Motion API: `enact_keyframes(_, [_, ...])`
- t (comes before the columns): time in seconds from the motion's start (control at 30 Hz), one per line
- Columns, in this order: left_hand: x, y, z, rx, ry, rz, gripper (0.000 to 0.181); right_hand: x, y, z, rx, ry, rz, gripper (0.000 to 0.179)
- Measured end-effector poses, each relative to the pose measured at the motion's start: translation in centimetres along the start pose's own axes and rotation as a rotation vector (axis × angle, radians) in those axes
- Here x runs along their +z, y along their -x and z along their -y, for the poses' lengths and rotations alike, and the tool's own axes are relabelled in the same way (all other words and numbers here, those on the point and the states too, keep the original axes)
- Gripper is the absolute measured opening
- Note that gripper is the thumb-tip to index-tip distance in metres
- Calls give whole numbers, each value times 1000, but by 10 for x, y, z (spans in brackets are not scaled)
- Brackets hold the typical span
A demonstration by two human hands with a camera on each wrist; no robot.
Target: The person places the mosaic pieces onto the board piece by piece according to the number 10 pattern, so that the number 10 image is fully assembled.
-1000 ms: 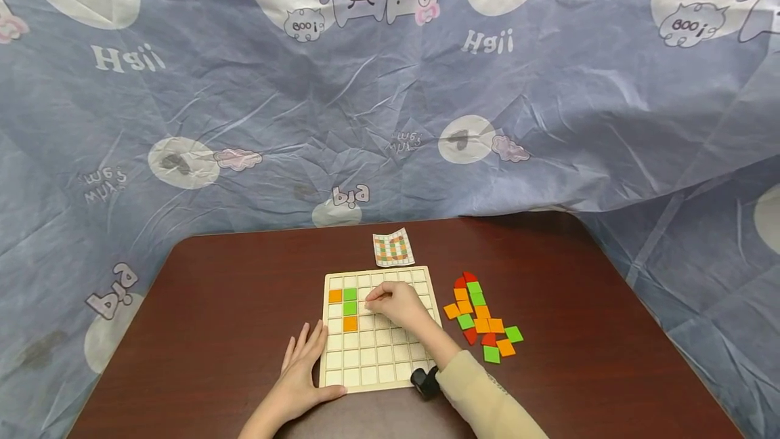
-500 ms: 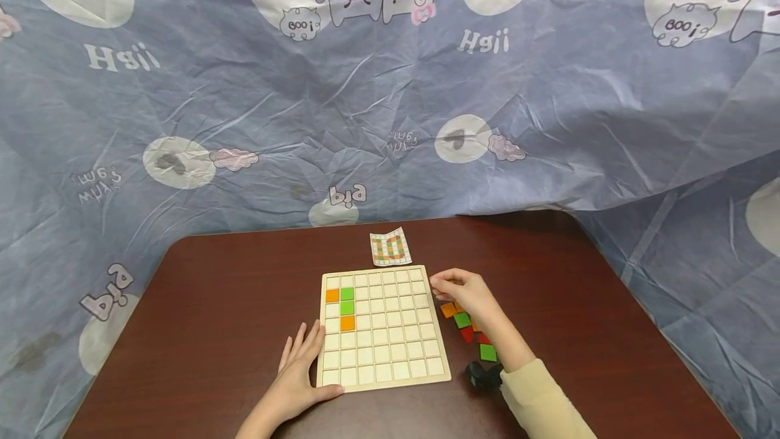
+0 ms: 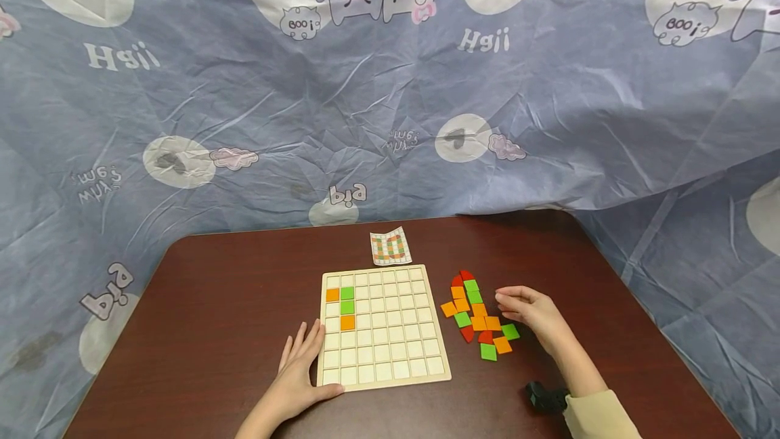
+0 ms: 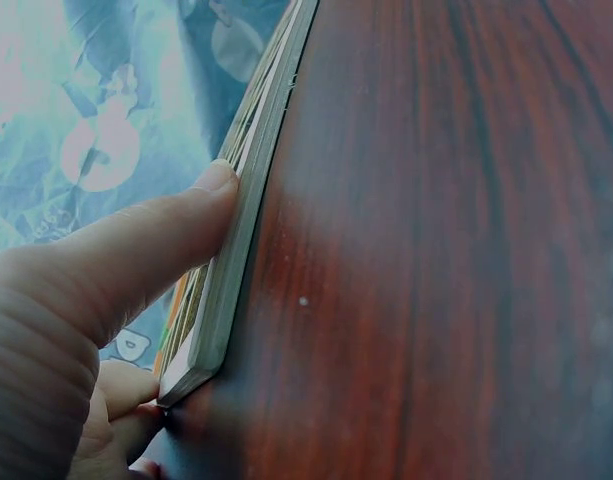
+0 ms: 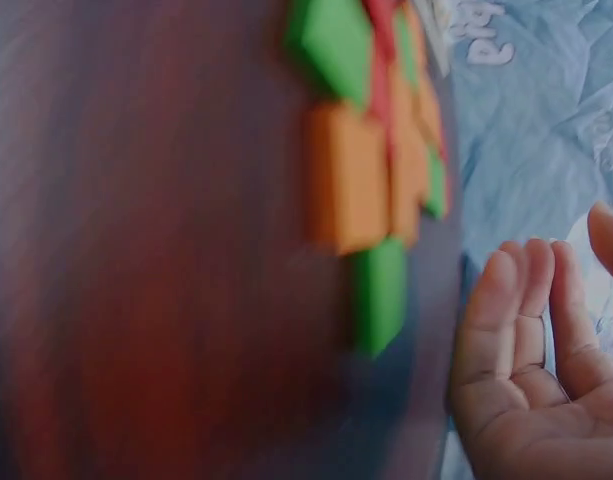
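Note:
A pale wooden grid board (image 3: 380,337) lies on the table. Toward its upper left sit an orange square tile (image 3: 332,295), two green square tiles (image 3: 347,300) and another orange tile (image 3: 347,322). My left hand (image 3: 297,372) rests at the board's near left corner, thumb along the front edge and fingers spread by the left side. The left wrist view shows the thumb (image 4: 176,225) touching that edge. Beyond the loose tiles (image 3: 479,323), my right hand (image 3: 539,317) hovers above the table. In the right wrist view its fingers (image 5: 496,320) hold nothing and the thumb stands apart.
The loose heap mixes orange and green squares with red curved pieces (image 3: 485,337). Behind the board lies a small printed pattern card (image 3: 391,247). A patterned blue cloth (image 3: 390,100) hangs beyond the dark wooden table (image 3: 244,290).
My right hand has moved rightward from above the board, past the loose tiles, uncovering them. The left hand stays at the board's corner. The tiles on the board look the same.

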State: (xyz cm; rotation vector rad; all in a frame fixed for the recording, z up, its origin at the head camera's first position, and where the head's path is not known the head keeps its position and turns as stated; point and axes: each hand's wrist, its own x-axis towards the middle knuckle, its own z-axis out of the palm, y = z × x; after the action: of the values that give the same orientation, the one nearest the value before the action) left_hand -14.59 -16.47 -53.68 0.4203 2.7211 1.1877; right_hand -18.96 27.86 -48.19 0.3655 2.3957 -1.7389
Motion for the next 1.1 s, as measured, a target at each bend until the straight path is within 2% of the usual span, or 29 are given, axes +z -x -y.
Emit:
enact_keyframes(0.2, [0, 0, 1, 4, -3, -5, 115, -13, 8, -20, 30, 94, 23, 55])
enact_keyframes(0.33, [0, 0, 1, 2, -7, -5, 115, -15, 12, -26, 7, 147, 45, 53])
enact_keyframes(0.67, [1, 0, 2, 15, -24, -10, 115, -17, 16, -26, -79, 386, 71, 48])
enact_keyframes(0.97, [2, 0, 3, 29, -51, -29, 114, -21, 17, -28, -131, 477, 82, 37])
enact_keyframes(1.1, [2, 0, 3, 35, -48, -34, 113, -19, 17, -28, -130, 508, 76, 33])
